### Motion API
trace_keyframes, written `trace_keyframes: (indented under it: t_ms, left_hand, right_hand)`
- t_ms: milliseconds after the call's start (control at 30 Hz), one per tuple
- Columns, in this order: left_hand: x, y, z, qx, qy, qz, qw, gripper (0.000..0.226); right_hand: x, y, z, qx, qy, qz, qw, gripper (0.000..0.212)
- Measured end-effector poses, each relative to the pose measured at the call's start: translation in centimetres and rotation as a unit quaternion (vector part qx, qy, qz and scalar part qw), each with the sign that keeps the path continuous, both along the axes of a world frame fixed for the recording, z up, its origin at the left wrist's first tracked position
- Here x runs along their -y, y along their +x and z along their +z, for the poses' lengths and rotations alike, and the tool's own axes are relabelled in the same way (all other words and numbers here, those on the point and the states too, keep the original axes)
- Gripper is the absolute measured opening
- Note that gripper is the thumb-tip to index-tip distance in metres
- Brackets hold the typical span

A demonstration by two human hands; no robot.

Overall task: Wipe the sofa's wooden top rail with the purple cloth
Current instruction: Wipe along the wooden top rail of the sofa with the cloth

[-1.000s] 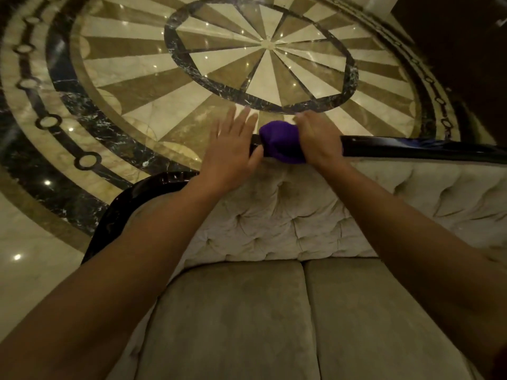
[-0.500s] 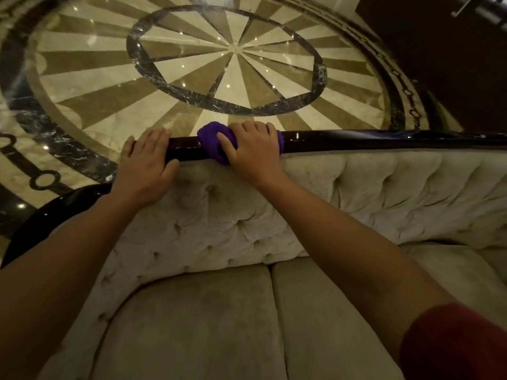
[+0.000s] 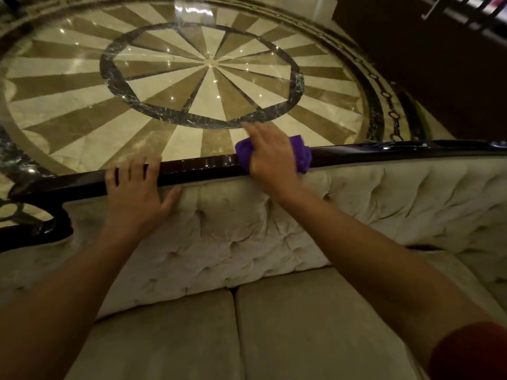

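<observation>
The sofa's dark glossy wooden top rail (image 3: 384, 152) runs across the view above the tufted beige backrest (image 3: 247, 231). A bunched purple cloth (image 3: 303, 154) sits on the rail near its middle, and my right hand (image 3: 270, 157) lies over it, pressing it onto the wood. Purple shows on both sides of that hand. My left hand (image 3: 137, 193) rests flat to the left, its fingers spread over the rail and its palm on the upholstery, holding nothing.
Two beige seat cushions (image 3: 301, 325) lie below the backrest. The rail curves down into a dark armrest (image 3: 33, 231) at the left. Behind the sofa spreads a polished marble floor (image 3: 205, 67) with a sunburst pattern. A dark wall (image 3: 439, 64) stands at the upper right.
My right hand has slid the cloth rightward along the rail, away from my left hand. The view has shifted, so more of the rail's left part shows.
</observation>
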State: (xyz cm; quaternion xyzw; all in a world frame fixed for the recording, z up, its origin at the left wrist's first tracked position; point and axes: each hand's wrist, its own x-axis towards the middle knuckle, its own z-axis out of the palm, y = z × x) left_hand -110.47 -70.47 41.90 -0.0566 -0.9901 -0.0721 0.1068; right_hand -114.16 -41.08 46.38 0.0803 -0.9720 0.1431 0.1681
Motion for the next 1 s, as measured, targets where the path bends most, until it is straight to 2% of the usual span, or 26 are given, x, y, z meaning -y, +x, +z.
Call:
trace_keyframes:
  t_ms: [100, 167, 233, 400, 500, 633, 800, 933, 1000]
  left_hand:
    - [-0.4, -0.3, 0.1, -0.004, -0.001, -0.001, 1.000, 0.084]
    - [-0.4, -0.1, 0.3, -0.003, -0.007, 0.007, 1.000, 0.085]
    - [-0.5, 0.2, 0.6, -0.001, -0.009, 0.016, 1.000, 0.087]
    - [-0.5, 0.5, 1.1, 0.014, -0.009, 0.000, 1.000, 0.089]
    - [-0.6, 0.6, 1.0, -0.002, 0.000, 0.001, 1.000, 0.089]
    - [-0.6, 0.9, 1.3, 0.005, 0.003, -0.001, 1.000, 0.092]
    - [-0.6, 0.5, 1.2, 0.004, -0.009, -0.001, 1.000, 0.100]
    - [-1.8, 0.4, 1.0, 0.005, -0.023, 0.014, 1.000, 0.110]
    - [-5.9, -0.1, 1.0, -0.009, -0.047, -0.038, 0.998, 0.109]
  right_hand:
    - [4.8, -1.0, -0.1, 0.032, -0.036, 0.026, 0.998, 0.045]
    - [7.4, -1.0, 0.0, 0.040, -0.010, 0.028, 0.999, 0.055]
    - [8.6, -0.9, -0.2, 0.030, 0.025, 0.040, 0.998, 0.055]
    - [4.3, -0.1, -1.5, -0.051, 0.008, 0.053, 0.997, 0.045]
    - [-2.2, 0.5, -1.8, -0.068, 0.010, -0.003, 0.998, 0.046]
    - [-9.4, 0.7, -1.0, -0.023, 0.041, -0.084, 0.995, 0.049]
    - [-6.8, 0.3, -0.1, 0.031, 0.000, -0.187, 0.982, 0.043]
    - [-1.5, 1.3, -0.6, 0.033, -0.020, -0.115, 0.993, 0.043]
    - [0.0, 1.2, -0.6, 0.023, -0.022, -0.077, 0.996, 0.043]
